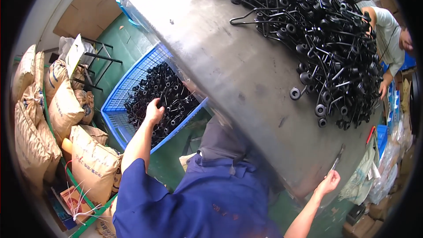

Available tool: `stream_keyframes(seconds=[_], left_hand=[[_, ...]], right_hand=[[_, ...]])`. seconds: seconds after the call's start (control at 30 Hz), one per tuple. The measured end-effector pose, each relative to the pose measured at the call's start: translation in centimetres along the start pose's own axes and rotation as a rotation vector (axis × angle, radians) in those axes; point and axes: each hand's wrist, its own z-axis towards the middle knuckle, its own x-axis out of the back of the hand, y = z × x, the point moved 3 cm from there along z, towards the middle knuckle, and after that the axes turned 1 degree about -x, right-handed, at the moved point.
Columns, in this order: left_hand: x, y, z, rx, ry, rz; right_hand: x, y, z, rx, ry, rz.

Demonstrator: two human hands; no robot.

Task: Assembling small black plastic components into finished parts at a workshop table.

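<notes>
Overall, the head view takes in a long metal surface [260,92] running slantwise from the upper left of the frame to the lower right. Heaped over its upper right part is a tangled pile of black parts [317,39], bent rods with ring-shaped ends. Left of centre, a blue basket [115,123] stands on the green floor [125,33] beside the surface, holding more parts [174,99] of the same kind.

The left hand [154,112] reaches into the basket, its fingers at the parts there; I cannot tell whether its grip is closed on one. At the lower right, the right hand [328,183] has its grip closed on a slim metal tool [338,155], whose tip points up and to the right, over the near end of the surface.

Farther right, a red stick-like thing [370,135] lies near a pale cloth [362,176], with a blue bin [382,139] just beside them. At the right edge of the frame, a co-worker [390,35] in a white shirt has a hand near the pile. Brown paper sacks [97,158] stand along the left side, below a black metal stand [103,57].
</notes>
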Motion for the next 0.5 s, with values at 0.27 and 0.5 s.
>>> stream_keyframes(seconds=[0.27, 0.5], left_hand=[[7.9, 7.3, 14.8, 0.099, 0.31, 0.105], [6.9, 12.1, 12.6, -0.253, 0.559, -0.28]], right_hand=[[0.3, 0.6, 0.6, 0.016, -0.005, -0.03], [-0.5, 0.0, 0.2, -0.018, -0.07, 0.041]])
